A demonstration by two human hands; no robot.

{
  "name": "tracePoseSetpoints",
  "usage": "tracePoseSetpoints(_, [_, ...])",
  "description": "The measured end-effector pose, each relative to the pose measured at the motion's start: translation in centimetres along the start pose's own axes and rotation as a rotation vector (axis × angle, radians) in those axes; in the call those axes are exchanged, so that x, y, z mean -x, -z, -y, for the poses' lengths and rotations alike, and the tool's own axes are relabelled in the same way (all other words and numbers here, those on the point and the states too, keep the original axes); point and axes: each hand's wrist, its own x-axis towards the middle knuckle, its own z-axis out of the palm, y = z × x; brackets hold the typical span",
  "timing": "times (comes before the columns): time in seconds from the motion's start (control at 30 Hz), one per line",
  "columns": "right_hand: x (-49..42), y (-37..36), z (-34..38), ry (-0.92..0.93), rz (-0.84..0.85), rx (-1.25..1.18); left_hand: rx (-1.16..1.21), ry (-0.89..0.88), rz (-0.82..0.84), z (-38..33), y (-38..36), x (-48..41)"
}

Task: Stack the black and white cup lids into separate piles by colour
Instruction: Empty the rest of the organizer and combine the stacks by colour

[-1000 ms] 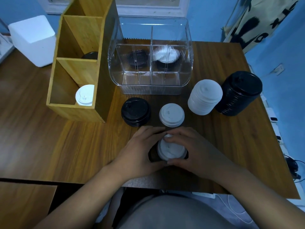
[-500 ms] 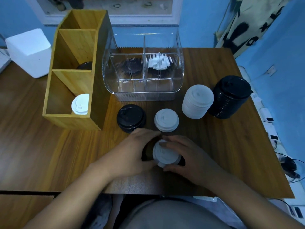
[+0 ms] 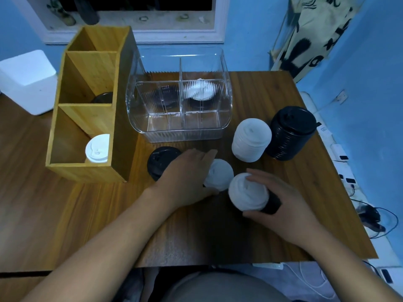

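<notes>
The right hand point(image 3: 292, 205) is curling fingers and thumb round a mixed stack point(image 3: 248, 194), white lids sitting over black, near the front of the table point(image 3: 218, 236). The left hand point(image 3: 185, 177), fingers stretched, is lying against the small white pile point(image 3: 220, 176) at the stack's ten o'clock; whether it is gripping, I cannot tell. Sorting looks to be midway: next the white lids need peeling off. They are round, domed, ribbed plastic lids. A tall white stack point(image 3: 250, 139) and a tall black stack point(image 3: 291, 132) are standing at one o'clock.

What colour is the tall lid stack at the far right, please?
The stack is black; head view.
</notes>
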Motion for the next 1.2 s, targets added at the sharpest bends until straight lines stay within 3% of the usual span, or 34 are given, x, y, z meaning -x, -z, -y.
tracePoseSetpoints(0.13, [0.2, 1.0, -0.5, -0.005, -0.042, -0.072, 0.201, -0.026, 0.021, -2.2, -2.6, 2.7])
tracePoseSetpoints(0.3, [0.1, -0.3, -0.3, 0.024, 0.019, -0.086, 0.454, 0.022, -0.115, -2.3, -5.3, 3.8])
tracePoseSetpoints(0.63, [-2.2, -1.4, 0.0, 0.049, 0.222, -0.046, 0.480, 0.004, -0.120, -2.1, -5.7, 4.0])
tracePoseSetpoints(0.87, [-2.3, -2.1, -0.1, 0.025, 0.183, -0.070, 0.493, -0.076, -0.140, -1.6, -5.7, 4.3])
tracePoseSetpoints(1.2, [-2.3, -1.8, -0.5, 0.116, 0.239, 0.130, 0.445, -0.130, -0.228, -1.8, -6.5, 4.0])
